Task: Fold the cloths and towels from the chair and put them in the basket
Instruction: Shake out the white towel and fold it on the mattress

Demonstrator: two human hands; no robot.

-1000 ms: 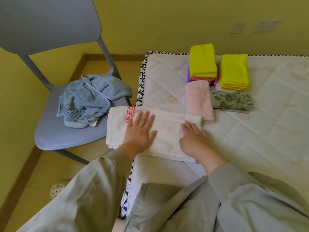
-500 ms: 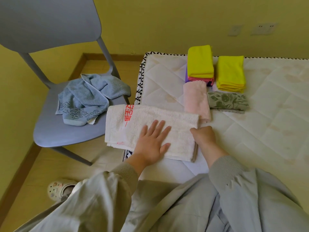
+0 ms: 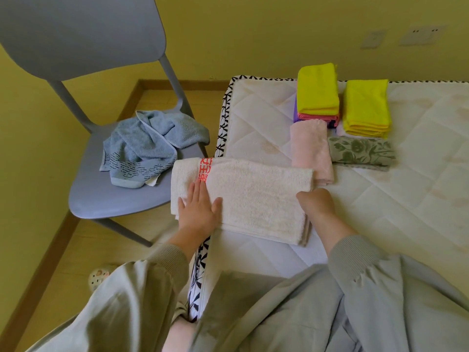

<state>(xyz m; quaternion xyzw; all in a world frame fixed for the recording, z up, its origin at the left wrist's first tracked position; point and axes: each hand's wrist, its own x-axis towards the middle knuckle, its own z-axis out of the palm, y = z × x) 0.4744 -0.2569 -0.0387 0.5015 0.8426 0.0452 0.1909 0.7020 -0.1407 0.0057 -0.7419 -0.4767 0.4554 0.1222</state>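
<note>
- Several pieces already lie folded on the mattress beyond the cream towel: a pink towel touches its far right corner, a floral cloth sits just right of that, and further back stand two yellow-topped stacks, a left stack with coral and purple layers beneath and a right stack
- One blue towel lies crumpled on the chair, left of and beyond the cream towel, not yet folded
- No basket shows in the head view, so I judge that folding is mostly done and all the packing is yet to come
- Laid out as a long band, the cream towel has its left end, with red lettering, overhanging the mattress edge toward the chair; it probably wants one more fold
- Left hand lies flat with straight fingers, pressing the cream towel's left part just below the lettering
- Right hand sits at the cream towel's right edge, knuckles up and fingers hidden; whether it pinches the edge cannot be told
</note>
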